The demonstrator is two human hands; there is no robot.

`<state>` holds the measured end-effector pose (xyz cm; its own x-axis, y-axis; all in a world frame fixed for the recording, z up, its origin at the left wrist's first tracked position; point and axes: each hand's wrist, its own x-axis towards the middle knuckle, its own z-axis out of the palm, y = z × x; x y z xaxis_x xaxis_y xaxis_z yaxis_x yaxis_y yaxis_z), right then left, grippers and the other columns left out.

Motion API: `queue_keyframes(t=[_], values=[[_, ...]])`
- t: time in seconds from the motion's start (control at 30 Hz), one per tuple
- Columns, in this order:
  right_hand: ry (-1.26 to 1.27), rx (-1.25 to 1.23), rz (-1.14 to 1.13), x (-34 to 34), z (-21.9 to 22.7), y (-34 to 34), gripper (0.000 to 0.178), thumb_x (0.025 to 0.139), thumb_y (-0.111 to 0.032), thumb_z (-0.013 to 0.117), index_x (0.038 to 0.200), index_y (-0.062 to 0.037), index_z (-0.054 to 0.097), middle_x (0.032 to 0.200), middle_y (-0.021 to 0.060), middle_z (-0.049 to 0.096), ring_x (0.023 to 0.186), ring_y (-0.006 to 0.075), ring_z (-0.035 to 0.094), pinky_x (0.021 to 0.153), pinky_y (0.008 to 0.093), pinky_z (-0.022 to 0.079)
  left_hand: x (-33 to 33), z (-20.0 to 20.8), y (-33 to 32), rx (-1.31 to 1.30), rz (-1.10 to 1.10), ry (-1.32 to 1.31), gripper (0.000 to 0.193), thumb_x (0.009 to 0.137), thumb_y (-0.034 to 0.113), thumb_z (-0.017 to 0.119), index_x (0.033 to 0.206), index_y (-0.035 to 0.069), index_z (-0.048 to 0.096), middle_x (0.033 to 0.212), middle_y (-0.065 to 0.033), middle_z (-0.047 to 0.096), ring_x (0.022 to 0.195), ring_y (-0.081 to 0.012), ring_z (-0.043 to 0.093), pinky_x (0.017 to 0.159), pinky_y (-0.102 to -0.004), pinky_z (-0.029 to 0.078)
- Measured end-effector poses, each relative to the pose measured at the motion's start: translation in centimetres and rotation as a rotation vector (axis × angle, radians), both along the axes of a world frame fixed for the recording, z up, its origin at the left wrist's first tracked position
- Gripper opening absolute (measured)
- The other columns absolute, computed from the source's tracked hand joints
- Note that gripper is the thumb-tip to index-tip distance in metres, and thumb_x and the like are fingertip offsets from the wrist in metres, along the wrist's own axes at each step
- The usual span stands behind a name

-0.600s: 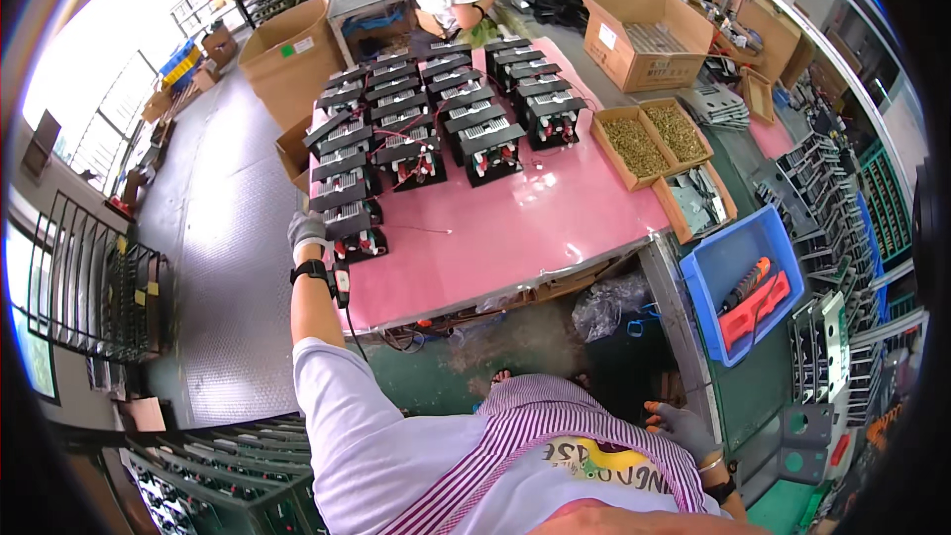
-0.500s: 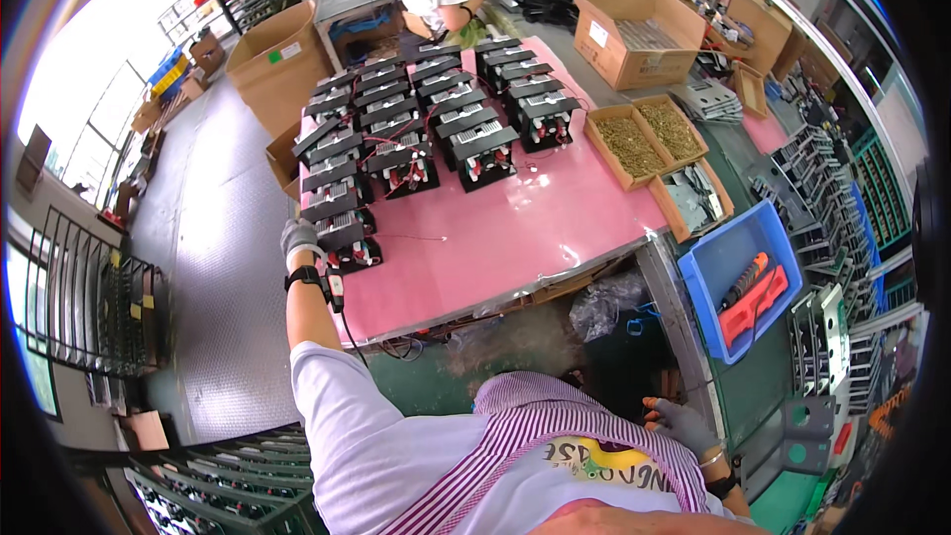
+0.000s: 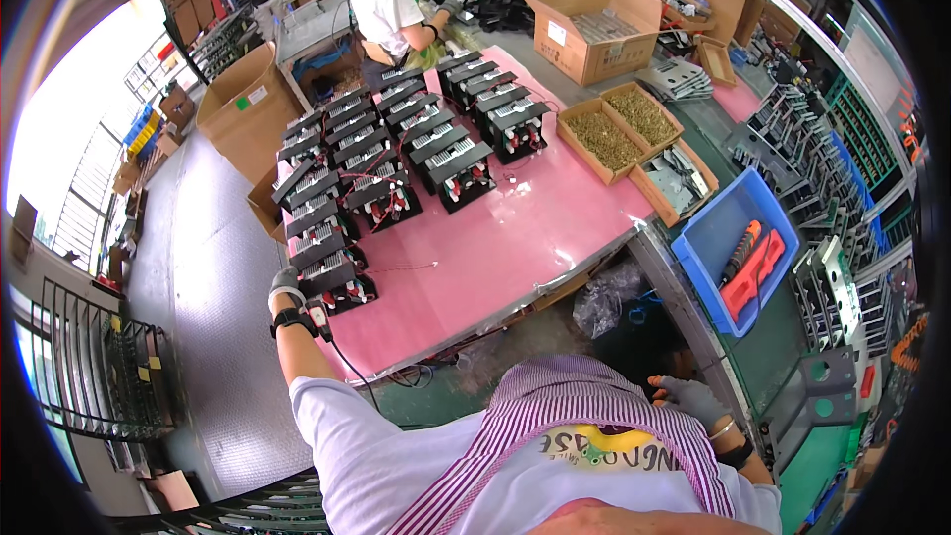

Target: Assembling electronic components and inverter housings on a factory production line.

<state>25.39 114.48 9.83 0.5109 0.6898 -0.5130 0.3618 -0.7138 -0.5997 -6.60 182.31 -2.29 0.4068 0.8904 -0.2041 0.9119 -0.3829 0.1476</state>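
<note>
My left hand [image 3: 285, 284], in a grey glove, is at the table's left edge against the nearest black unit [image 3: 335, 275] of the left row. Its fingers are hidden from view, so its grip cannot be made out. On that wrist are a black band and a small grey-and-red connector [image 3: 318, 320] with a dark cable hanging down. My right hand [image 3: 688, 398], also gloved with bare fingertips, hangs by my waist beside the apron [image 3: 555, 391]. Its fingers are slightly bent and apart, with nothing seen in them. Several similar black units with pale finned tops and red wires stand in rows.
The pink-topped table [image 3: 495, 258] carries the units. To its right are cardboard trays of small brass-coloured parts [image 3: 602, 142], a tray of metal plates [image 3: 676, 183], and a blue bin [image 3: 705, 267] holding an orange-red tool [image 3: 755, 272]. Across the table, a person [image 3: 386, 10] stands.
The whole view has shifted, with the table sitting lower and more to the left. My left hand stays beside the nearest unit; my right hand stays by my waist.
</note>
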Motion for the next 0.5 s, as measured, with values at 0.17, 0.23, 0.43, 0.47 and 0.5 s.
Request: queue_keyframes(t=[0.17,0.23,0.43,0.47,0.5], values=[[0.072,-0.115,0.014,0.3,1.1,1.3,0.045,0.076,-0.025,0.059,0.117,-0.0097,0.048,0.089,0.0111,0.062,0.082,0.0241,0.06,0.074,0.0306,0.045,-1.0,-3.5,2.1,0.219,-0.108,0.282,0.022,0.08,0.016,0.045,0.093,0.007,0.06,0.095,-0.0149,0.06,0.088,-0.0255,0.058,0.073,-0.0347,0.048],[0.075,-0.087,0.046,0.5,1.4,1.5,0.045,0.076,-0.025,0.058,0.117,-0.0098,0.048,0.089,0.0112,0.062,0.082,0.0241,0.06,0.074,0.0305,0.045,-0.1,-4.5,0.9,0.241,-0.001,0.263,0.018,0.079,0.012,0.048,0.09,0.009,0.062,0.092,-0.0143,0.061,0.087,-0.0252,0.06,0.071,-0.0344,0.049],[0.011,-0.135,0.069,2.0,1.8,0.3,0.046,0.075,-0.025,0.057,0.117,-0.0107,0.048,0.091,0.0113,0.061,0.084,0.0257,0.059,0.077,0.0315,0.045,2.3,0.9,-6.4,-0.085,0.514,-0.746,0.02,0.077,0.019,0.052,0.09,0.005,0.058,0.091,-0.0151,0.06,0.082,-0.0257,0.059,0.07,-0.0323,0.047],[0.011,-0.099,0.068,2.4,1.8,0.1,0.046,0.075,-0.025,0.057,0.117,-0.0107,0.048,0.091,0.0113,0.061,0.084,0.0257,0.059,0.077,0.0315,0.045,3.1,2.0,-7.9,-0.201,0.669,-1.023,0.024,0.081,0.022,0.048,0.09,0.002,0.057,0.091,-0.0152,0.06,0.079,-0.0252,0.058,0.067,-0.0316,0.045],[-0.013,-0.103,0.084,3.0,1.9,-0.2,0.046,0.075,-0.026,0.057,0.117,-0.0111,0.048,0.092,0.011,0.061,0.085,0.0255,0.059,0.077,0.0318,0.045,3.5,3.3,-8.9,-0.14,0.624,-0.938,0.025,0.082,0.023,0.048,0.093,0.002,0.056,0.093,-0.0151,0.059,0.08,-0.0249,0.057,0.068,-0.0319,0.044]])
